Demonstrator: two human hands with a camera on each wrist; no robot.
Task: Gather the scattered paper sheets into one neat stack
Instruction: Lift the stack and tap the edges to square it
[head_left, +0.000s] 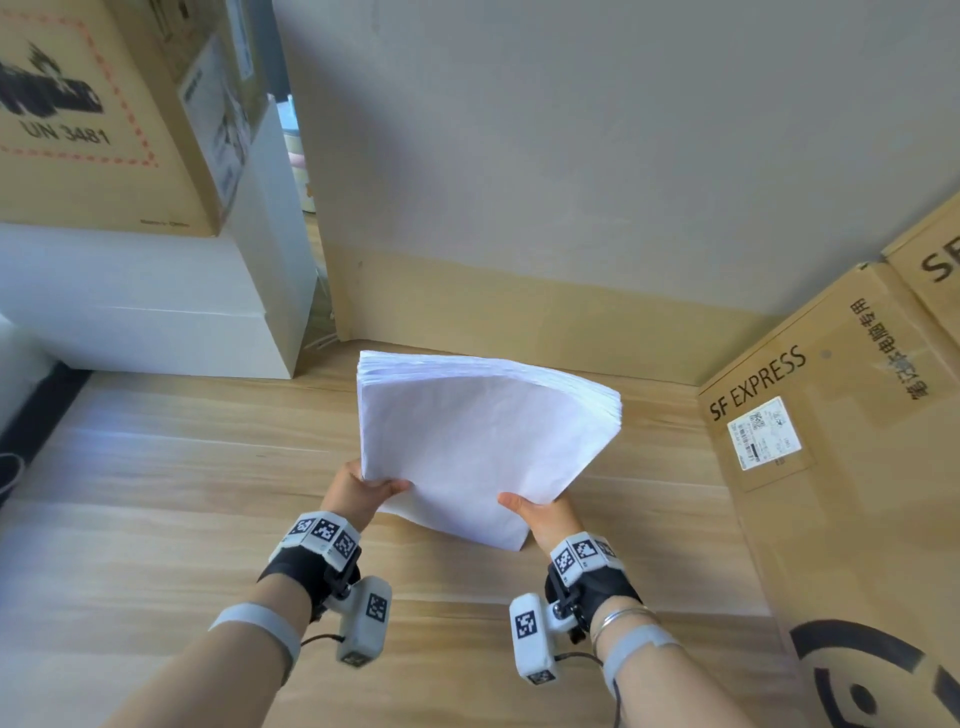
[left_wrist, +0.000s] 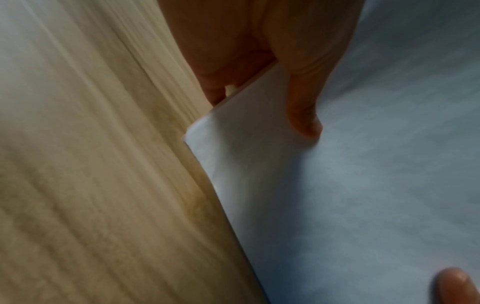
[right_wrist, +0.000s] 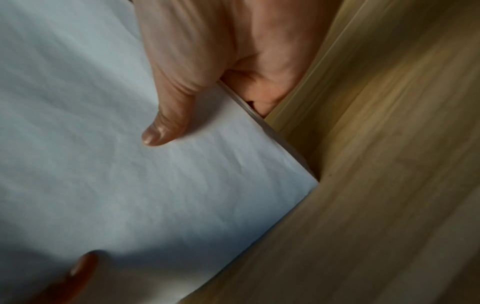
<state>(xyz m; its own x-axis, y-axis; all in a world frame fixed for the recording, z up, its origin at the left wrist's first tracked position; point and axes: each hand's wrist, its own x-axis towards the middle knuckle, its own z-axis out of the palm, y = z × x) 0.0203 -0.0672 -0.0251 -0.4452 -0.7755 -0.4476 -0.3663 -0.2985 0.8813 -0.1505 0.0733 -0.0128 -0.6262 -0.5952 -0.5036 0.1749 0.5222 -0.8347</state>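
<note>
Soft daylight fills my head view, its edges bowed by the wide lens. Both my wrist views are dim, smeared with blur.

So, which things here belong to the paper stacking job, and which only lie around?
Belong to the job:
paper stack
left hand
right hand
wooden table

Just lying about:
SF EXPRESS box
UN 3481 box
white box
</note>
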